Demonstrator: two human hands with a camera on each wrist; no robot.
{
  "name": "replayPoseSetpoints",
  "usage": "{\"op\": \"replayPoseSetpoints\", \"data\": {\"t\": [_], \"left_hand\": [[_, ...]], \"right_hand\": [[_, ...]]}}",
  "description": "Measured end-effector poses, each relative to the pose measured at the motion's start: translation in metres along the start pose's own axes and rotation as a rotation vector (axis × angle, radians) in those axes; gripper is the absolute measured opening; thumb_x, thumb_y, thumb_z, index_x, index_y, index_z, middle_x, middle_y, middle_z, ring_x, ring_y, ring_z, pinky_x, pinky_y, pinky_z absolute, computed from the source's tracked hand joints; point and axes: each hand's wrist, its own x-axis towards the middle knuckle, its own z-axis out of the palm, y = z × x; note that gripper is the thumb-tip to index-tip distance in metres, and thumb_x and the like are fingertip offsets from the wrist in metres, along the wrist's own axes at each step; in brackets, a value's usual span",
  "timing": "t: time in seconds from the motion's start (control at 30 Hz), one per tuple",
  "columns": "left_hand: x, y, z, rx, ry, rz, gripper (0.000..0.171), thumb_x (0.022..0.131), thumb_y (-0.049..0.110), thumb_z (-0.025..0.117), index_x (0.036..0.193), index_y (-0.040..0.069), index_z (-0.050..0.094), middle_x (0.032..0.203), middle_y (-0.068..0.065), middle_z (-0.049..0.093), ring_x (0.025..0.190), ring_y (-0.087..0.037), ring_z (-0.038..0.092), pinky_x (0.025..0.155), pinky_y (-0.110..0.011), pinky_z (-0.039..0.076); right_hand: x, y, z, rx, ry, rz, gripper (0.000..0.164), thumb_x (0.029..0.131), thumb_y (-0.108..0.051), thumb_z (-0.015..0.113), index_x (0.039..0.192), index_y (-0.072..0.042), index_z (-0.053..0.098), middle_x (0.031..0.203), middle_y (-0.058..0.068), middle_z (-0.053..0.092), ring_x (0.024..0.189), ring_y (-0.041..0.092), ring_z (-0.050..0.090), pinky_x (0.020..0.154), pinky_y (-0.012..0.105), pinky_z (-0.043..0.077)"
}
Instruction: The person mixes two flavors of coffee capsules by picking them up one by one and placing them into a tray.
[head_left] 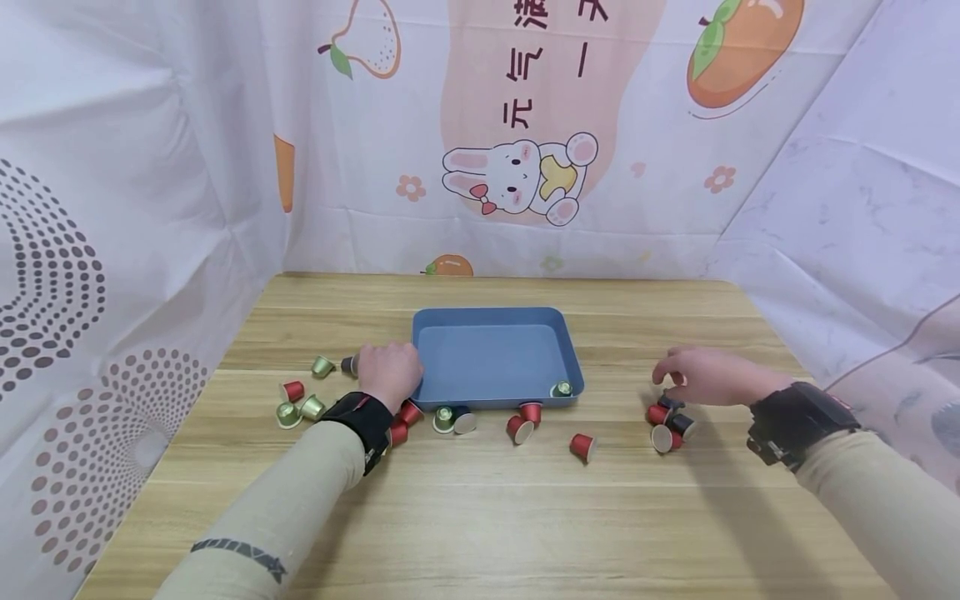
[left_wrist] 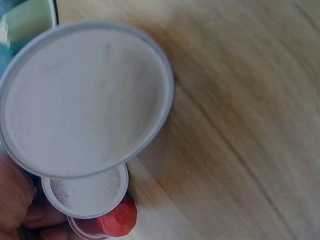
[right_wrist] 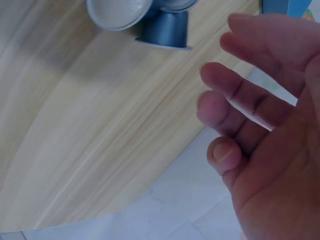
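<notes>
In the head view my left hand (head_left: pixel 389 372) is low beside the left wall of the blue tray (head_left: pixel 495 403), its fingers mostly hidden. A dark capsule (head_left: pixel 348 365) shows at its left side. In the left wrist view part of the hand (left_wrist: pixel 15 202) is near a silver-lidded capsule (left_wrist: pixel 90 192) and a red capsule (left_wrist: pixel 120 218); whether it grips one is unclear. A large pale capsule lid (left_wrist: pixel 85 100) fills the foreground. My right hand (head_left: pixel 708 377) hovers over a cluster with a red capsule (head_left: pixel 657 415) and a dark capsule (head_left: pixel 682 426), loosely bent fingers holding nothing.
A green capsule (head_left: pixel 562 389) sits in the tray's near right corner. Several capsules lie before the tray, among them a red capsule (head_left: pixel 582 447). To the left are a green capsule (head_left: pixel 322 366) and a red capsule (head_left: pixel 292 391). Cloth (head_left: pixel 360 225) hangs behind the wooden table (head_left: pixel 480 517).
</notes>
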Motion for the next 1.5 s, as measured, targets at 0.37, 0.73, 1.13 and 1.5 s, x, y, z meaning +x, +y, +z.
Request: {"op": "replayPoseSetpoints", "data": {"t": [0.37,0.73,1.13,1.5], "left_hand": [[-0.001,0.000,-0.001,-0.012,0.008,-0.006,0.033,0.097,0.016,0.057,0.065,0.011,0.060,0.068,-0.005,0.062,0.069,-0.027,0.062,0.077,-0.048,0.045],[0.000,-0.001,-0.001,-0.011,0.027,0.001,0.035,0.096,0.014,0.057,0.061,0.012,0.058,0.064,-0.004,0.060,0.068,-0.026,0.062,0.076,-0.049,0.046],[0.001,-0.002,0.000,-0.030,0.010,-0.003,0.037,0.096,0.015,0.057,0.059,0.014,0.058,0.063,-0.002,0.059,0.067,-0.025,0.059,0.076,-0.048,0.045],[0.002,-0.002,0.001,-0.008,0.007,0.010,0.036,0.097,0.015,0.056,0.060,0.014,0.058,0.064,-0.003,0.060,0.067,-0.025,0.060,0.077,-0.051,0.046]], "right_hand": [[-0.009,0.007,0.010,0.011,-0.072,-0.021,0.039,0.073,0.002,0.072,0.109,-0.012,0.073,0.103,0.001,0.059,0.095,0.024,0.063,0.079,0.039,0.053],[-0.007,0.011,0.025,-0.011,-0.013,-0.065,0.033,0.074,0.000,0.079,0.104,-0.011,0.073,0.097,-0.002,0.059,0.087,0.018,0.061,0.077,0.037,0.053],[-0.008,0.007,0.022,0.051,-0.056,-0.002,0.029,0.083,-0.009,0.068,0.112,-0.009,0.073,0.101,-0.002,0.060,0.087,0.015,0.058,0.077,0.037,0.051],[-0.007,0.016,0.037,-0.042,0.041,-0.105,0.031,0.077,0.001,0.077,0.105,-0.013,0.074,0.098,-0.003,0.059,0.085,0.014,0.060,0.074,0.034,0.053]]}}
